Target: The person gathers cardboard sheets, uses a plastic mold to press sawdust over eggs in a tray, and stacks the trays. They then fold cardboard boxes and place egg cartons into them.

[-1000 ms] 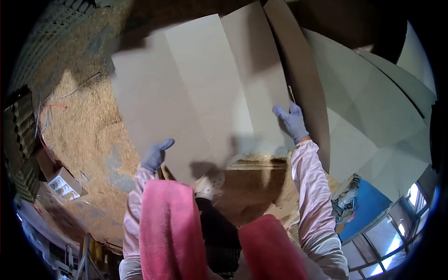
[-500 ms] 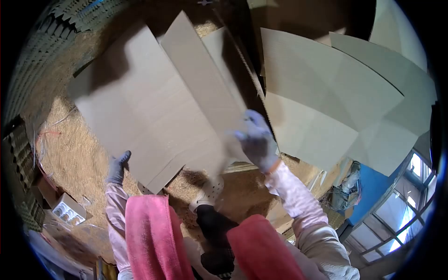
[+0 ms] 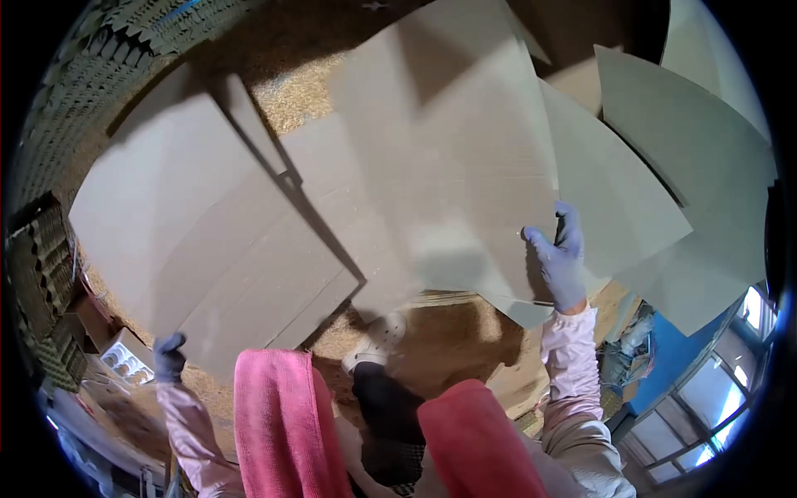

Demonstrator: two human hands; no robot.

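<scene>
- Beige cardboard sheet [image 3: 465, 166] just left of the right hand [image 3: 561, 259]; thumb's spread, can't tell if it's pinching
- second cardboard sheet [image 3: 207, 216] ahead of the left hand [image 3: 169, 358], can't tell its grip either
- white tray [image 3: 126, 358] near that hand

- Stacked egg trays [image 3: 62, 158] along the left edge
- A small white box [image 3: 127, 357] with round shapes, near the lower left
- A blue panel [image 3: 671, 355] at right
- A framed window [image 3: 712, 390] below it, bright with light
- Golden-brown floor [image 3: 300, 90]
</scene>
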